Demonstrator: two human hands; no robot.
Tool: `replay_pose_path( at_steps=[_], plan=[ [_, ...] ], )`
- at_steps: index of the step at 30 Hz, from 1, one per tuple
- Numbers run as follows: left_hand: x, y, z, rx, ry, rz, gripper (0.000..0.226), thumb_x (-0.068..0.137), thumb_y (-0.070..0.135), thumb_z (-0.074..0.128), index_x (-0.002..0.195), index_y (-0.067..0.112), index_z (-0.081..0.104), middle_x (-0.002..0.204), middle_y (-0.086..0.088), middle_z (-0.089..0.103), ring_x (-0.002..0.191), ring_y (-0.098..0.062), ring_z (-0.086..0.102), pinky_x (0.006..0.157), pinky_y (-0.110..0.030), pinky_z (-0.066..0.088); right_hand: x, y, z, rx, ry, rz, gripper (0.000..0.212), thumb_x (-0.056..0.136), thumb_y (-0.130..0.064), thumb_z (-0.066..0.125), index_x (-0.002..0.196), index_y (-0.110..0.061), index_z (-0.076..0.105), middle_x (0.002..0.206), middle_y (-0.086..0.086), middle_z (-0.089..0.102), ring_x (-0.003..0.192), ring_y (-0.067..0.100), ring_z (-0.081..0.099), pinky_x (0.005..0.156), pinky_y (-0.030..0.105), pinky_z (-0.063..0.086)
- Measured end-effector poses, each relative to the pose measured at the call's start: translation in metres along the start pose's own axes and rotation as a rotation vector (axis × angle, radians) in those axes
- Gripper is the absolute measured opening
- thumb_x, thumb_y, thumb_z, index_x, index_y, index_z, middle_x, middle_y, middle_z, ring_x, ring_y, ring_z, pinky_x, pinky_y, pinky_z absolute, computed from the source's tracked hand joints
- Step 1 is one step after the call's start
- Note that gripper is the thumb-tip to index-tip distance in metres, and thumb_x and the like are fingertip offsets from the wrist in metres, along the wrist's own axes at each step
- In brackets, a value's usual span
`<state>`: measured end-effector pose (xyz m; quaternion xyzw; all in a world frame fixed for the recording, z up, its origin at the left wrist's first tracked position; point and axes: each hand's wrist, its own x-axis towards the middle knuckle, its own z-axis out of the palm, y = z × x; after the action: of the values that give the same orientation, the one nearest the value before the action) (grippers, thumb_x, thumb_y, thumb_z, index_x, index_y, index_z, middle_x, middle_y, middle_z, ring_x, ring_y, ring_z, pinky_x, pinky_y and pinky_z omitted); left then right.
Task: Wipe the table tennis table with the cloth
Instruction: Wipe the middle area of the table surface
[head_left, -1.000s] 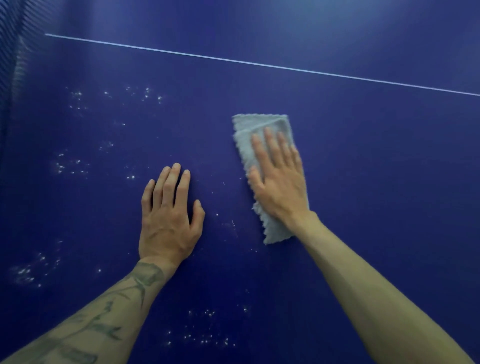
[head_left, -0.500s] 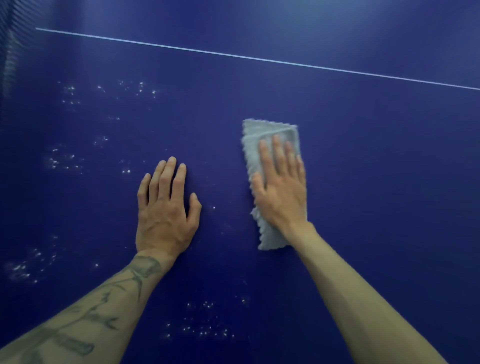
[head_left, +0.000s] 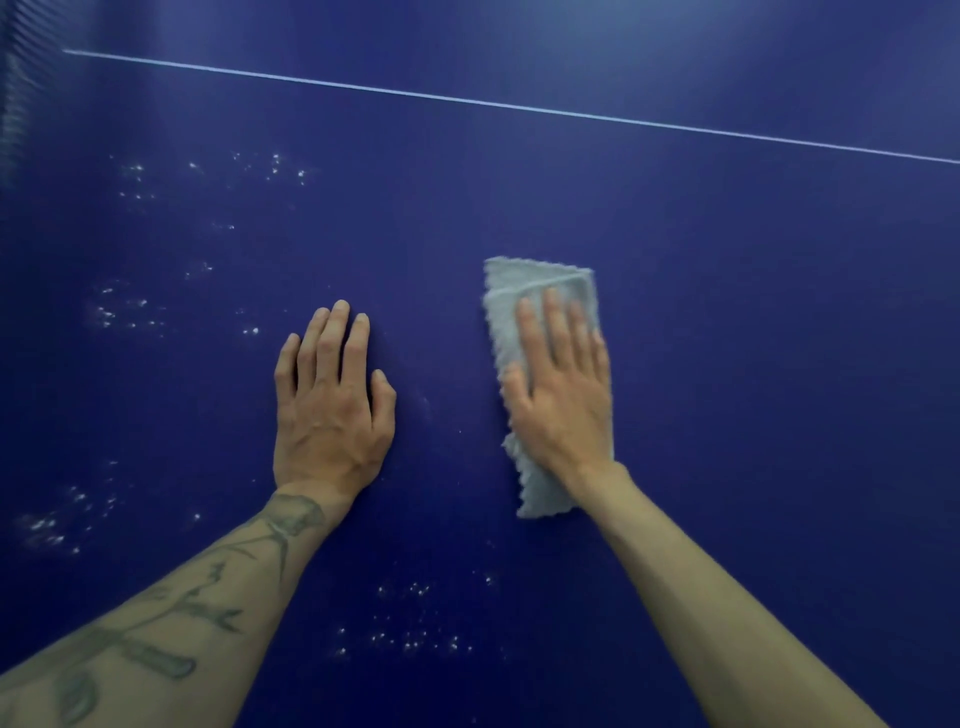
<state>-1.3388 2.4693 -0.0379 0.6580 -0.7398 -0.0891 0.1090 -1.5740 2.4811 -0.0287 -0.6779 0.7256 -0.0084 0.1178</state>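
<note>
The blue table tennis table (head_left: 753, 364) fills the view. A folded light grey cloth (head_left: 511, 296) lies flat on it right of centre. My right hand (head_left: 563, 395) presses down on the cloth with straight fingers, covering its middle; its far end and near corner stick out. My left hand (head_left: 330, 410) rests flat on the bare table to the left of the cloth, fingers straight and together, holding nothing.
A white line (head_left: 519, 106) crosses the table at the back. Clusters of white specks (head_left: 130, 312) dot the surface left of my left hand, and more specks (head_left: 410, 639) lie between my forearms. The net's edge (head_left: 13, 104) shows at far left.
My right hand has slid the cloth a little to the right and towards me. The left hand has stayed flat in place.
</note>
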Motion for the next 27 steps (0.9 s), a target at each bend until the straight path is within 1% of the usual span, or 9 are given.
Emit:
replay_pose_path(
  at_steps=[2,4,8,11,16,19,21,24,27],
  plan=[
    [-0.001,-0.001,0.000,-0.002,-0.003,0.003,0.056,0.106,0.029,0.038,0.157,0.007,0.037,0.167,-0.013,0.031,0.158,-0.029,0.025,0.131,-0.051,0.015,0.016,-0.002,-0.005,0.019,0.022,0.167,0.068,0.107,-0.042,0.021,0.171,-0.027,0.004,0.179,0.001,-0.004,0.165,0.021,-0.007,0.134,0.047,0.002],
    [-0.001,-0.001,0.001,-0.004,0.007,0.009,0.056,0.106,0.029,0.038,0.157,0.007,0.037,0.167,-0.013,0.031,0.157,-0.029,0.025,0.130,-0.051,0.016,0.034,-0.026,-0.003,0.030,0.053,0.212,0.070,0.106,-0.044,0.017,0.171,-0.025,0.004,0.179,0.004,-0.005,0.165,0.024,-0.007,0.134,0.048,0.000],
    [-0.002,-0.001,-0.001,-0.011,0.014,0.020,0.054,0.107,0.027,0.037,0.157,0.005,0.039,0.167,-0.014,0.033,0.157,-0.030,0.027,0.130,-0.050,0.016,0.019,-0.070,0.012,0.020,0.026,-0.069,0.069,0.107,-0.043,0.024,0.171,-0.023,0.011,0.179,0.006,0.001,0.166,0.025,-0.004,0.133,0.049,0.006],
    [-0.004,-0.001,-0.003,-0.069,0.015,0.029,0.053,0.108,0.026,0.036,0.155,0.003,0.042,0.167,-0.015,0.034,0.157,-0.031,0.028,0.131,-0.048,0.015,-0.024,-0.041,0.015,0.000,0.019,-0.175,0.068,0.108,-0.043,0.030,0.171,-0.025,0.013,0.179,0.003,0.003,0.166,0.021,-0.003,0.134,0.048,0.009],
    [-0.037,-0.015,-0.017,-0.065,-0.001,0.042,0.054,0.107,0.027,0.039,0.154,0.002,0.042,0.165,-0.015,0.035,0.155,-0.032,0.031,0.131,-0.049,0.016,-0.040,0.019,-0.006,0.047,0.031,0.326,0.068,0.107,-0.044,0.018,0.171,-0.026,0.004,0.179,0.000,-0.004,0.165,0.020,-0.007,0.134,0.048,0.002],
    [-0.064,-0.024,-0.021,-0.013,-0.024,0.058,0.056,0.106,0.029,0.038,0.155,0.002,0.042,0.165,-0.016,0.035,0.155,-0.033,0.031,0.130,-0.051,0.018,-0.010,-0.005,-0.008,0.048,0.065,0.405,0.067,0.110,-0.042,0.019,0.171,-0.022,0.000,0.179,0.005,-0.007,0.165,0.024,-0.009,0.133,0.049,0.000],
    [-0.077,-0.026,-0.019,0.003,-0.015,0.046,0.056,0.106,0.029,0.040,0.154,0.002,0.042,0.165,-0.017,0.035,0.155,-0.034,0.031,0.130,-0.052,0.019,-0.001,-0.037,0.002,0.039,0.056,0.295,0.068,0.110,-0.042,0.024,0.171,-0.022,0.001,0.179,0.007,-0.007,0.165,0.027,-0.009,0.133,0.049,-0.001],
    [-0.088,-0.019,-0.016,0.004,0.009,0.024,0.056,0.106,0.028,0.042,0.156,0.002,0.041,0.166,-0.018,0.034,0.155,-0.035,0.031,0.129,-0.052,0.019,-0.027,-0.076,0.019,0.026,0.027,-0.033,0.069,0.108,-0.042,0.028,0.172,-0.023,0.007,0.179,0.006,-0.003,0.165,0.026,-0.006,0.133,0.049,0.004],
    [-0.100,-0.011,-0.012,-0.005,-0.004,0.008,0.058,0.106,0.030,0.040,0.157,0.003,0.039,0.167,-0.017,0.032,0.156,-0.034,0.028,0.130,-0.051,0.018,-0.063,-0.056,0.024,-0.007,0.009,-0.213,0.068,0.109,-0.042,0.028,0.171,-0.023,0.009,0.179,0.004,-0.002,0.165,0.022,-0.005,0.133,0.050,0.012]
  ],
)
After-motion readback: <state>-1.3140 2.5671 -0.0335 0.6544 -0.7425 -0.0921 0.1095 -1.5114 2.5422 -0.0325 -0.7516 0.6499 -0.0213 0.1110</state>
